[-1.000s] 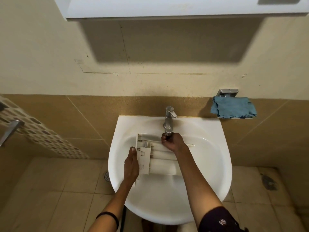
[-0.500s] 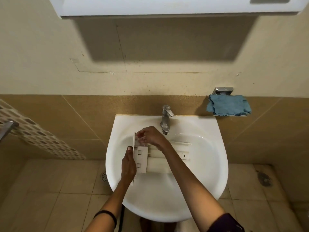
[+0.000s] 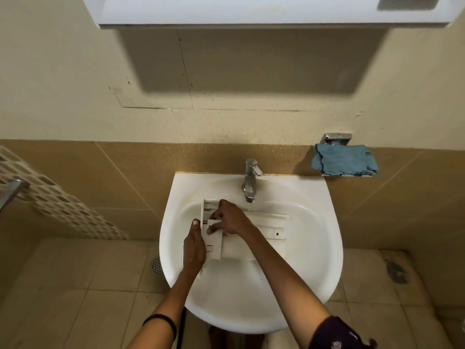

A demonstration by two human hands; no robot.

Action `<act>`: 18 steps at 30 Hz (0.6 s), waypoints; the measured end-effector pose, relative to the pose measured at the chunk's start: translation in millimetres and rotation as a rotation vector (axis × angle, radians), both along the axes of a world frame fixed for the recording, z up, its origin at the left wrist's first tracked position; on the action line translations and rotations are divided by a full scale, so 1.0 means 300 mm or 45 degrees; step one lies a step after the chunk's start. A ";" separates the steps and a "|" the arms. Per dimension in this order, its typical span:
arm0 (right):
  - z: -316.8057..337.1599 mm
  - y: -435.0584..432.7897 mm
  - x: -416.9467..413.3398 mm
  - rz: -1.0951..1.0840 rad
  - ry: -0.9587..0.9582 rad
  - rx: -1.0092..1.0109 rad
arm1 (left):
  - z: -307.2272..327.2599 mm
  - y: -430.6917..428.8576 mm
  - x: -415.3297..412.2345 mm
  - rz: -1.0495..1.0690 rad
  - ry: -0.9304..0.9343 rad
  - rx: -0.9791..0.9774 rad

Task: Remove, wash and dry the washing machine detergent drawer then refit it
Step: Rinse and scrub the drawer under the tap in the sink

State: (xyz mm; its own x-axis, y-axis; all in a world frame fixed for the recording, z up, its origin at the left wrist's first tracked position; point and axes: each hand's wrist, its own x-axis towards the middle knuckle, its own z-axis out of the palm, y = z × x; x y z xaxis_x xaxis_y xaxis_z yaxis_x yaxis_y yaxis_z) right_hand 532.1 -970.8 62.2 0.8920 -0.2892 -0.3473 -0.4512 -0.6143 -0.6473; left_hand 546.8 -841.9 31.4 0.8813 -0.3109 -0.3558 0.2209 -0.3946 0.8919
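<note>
The white detergent drawer (image 3: 254, 238) lies across the bowl of the white sink (image 3: 314, 248), its front panel to the left and its long body reaching right. My left hand (image 3: 193, 245) grips the front panel's left edge, thumb up along it. My right hand (image 3: 227, 217) reaches over the drawer, fingers curled on the panel's upper end near the compartments. The chrome tap (image 3: 249, 181) stands at the back of the sink above the drawer; I cannot tell whether water runs.
A blue cloth (image 3: 344, 159) hangs on a chrome holder on the tiled wall to the right. A white cabinet (image 3: 251, 11) overhangs the sink. A perforated white panel (image 3: 50, 197) leans at the left. A floor drain (image 3: 156, 265) sits beside the sink.
My right hand left the tap's spout, moved left across the drawer and settled on the front panel's upper end. My left hand kept its grip on the panel.
</note>
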 end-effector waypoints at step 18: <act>-0.014 0.043 -0.075 -0.052 -0.286 0.017 | 0.046 -0.016 0.030 -0.180 -0.023 -0.046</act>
